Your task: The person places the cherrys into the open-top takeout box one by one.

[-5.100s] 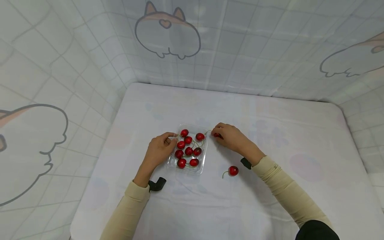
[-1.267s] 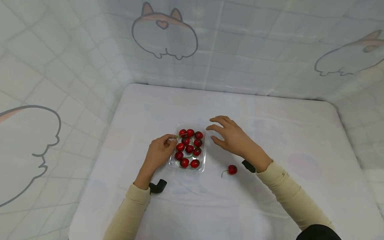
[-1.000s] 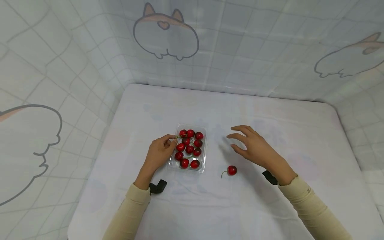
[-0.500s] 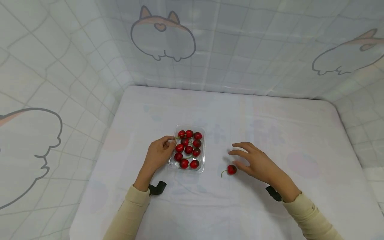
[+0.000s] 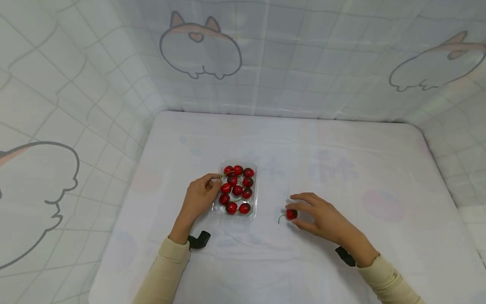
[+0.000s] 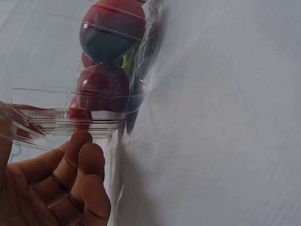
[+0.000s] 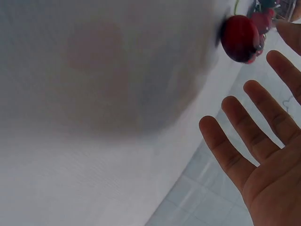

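Note:
A clear plastic box (image 5: 255, 198) holding several red cherries (image 5: 237, 190) stands on the table. My left hand (image 5: 200, 195) pinches the box's left wall, and in the left wrist view its fingers (image 6: 91, 157) bend against the plastic. To the right of the box, a single cherry (image 5: 291, 214) with a green stem lies on the cloth. My right hand (image 5: 322, 217) reaches over this cherry, thumb on the near side and forefinger on the far side. In the right wrist view its fingers (image 7: 244, 136) are spread and nearly straight; whether any touches the cherry (image 7: 240, 39) I cannot tell.
A pale patterned cloth (image 5: 341, 160) covers the table. Grid-patterned curtains (image 5: 296, 63) with cartoon animal drawings hang at the back and both sides. A black wrist mount (image 5: 199, 240) sits by my left sleeve.
A cherry my right hand held earlier went into the box, and that hand then opened, moved right and came down to the loose cherry. My left hand stays on the box.

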A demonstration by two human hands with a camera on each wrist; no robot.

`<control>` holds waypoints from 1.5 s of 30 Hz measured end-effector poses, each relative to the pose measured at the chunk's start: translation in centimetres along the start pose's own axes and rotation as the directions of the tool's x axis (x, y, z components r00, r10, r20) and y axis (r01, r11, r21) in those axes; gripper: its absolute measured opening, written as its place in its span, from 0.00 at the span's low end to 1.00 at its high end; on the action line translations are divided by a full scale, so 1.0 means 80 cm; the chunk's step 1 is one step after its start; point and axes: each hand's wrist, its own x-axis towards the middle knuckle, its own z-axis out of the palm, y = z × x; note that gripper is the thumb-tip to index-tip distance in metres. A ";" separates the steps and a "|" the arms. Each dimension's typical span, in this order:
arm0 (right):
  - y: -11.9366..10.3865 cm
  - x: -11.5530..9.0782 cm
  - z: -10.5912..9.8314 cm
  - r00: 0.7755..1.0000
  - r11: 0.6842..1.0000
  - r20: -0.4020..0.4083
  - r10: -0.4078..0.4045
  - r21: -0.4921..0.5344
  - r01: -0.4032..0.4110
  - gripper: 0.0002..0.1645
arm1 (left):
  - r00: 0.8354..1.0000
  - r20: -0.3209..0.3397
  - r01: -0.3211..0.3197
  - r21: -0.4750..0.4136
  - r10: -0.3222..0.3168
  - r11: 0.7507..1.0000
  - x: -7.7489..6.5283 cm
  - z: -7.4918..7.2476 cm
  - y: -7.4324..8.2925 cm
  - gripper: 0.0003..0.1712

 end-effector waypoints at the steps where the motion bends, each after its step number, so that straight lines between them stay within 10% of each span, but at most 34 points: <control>1: 0.000 0.000 0.003 1.000 1.000 -0.001 -0.005 -0.003 0.005 0.24 | 1.000 0.001 0.001 0.000 -0.001 1.000 0.000 0.000 0.000 0.17; 45: 0.011 0.002 0.022 0.995 0.991 -0.023 -0.098 -0.089 0.095 0.25 | 1.000 0.003 -0.021 -0.008 0.021 1.000 0.000 0.002 -0.001 0.18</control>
